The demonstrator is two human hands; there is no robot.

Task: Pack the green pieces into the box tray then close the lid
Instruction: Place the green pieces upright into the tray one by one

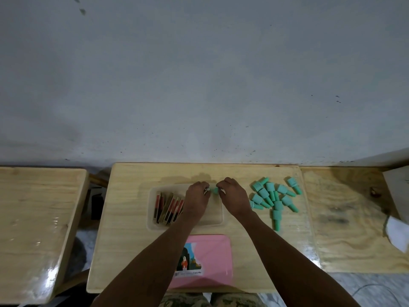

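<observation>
- A green piece (pixel 214 190) sits pinched between both hands above the tray's (pixel 152 224) far edge.
- Left hand (pixel 196 199) and right hand (pixel 232 197) fingers curl onto it.
- Green pile (pixel 274 197) lies right of the tray.
- Pink lid (pixel 212 258) lies near the table's (pixel 132 240) front edge.

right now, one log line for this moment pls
both hands: left hand and right hand pinch green piece over tray | pile right | lid off

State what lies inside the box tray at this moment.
The box tray holds a row of red-and-black flat pieces leaning at its left. Both hands hold one green piece over it, covering the tray's middle.
</observation>
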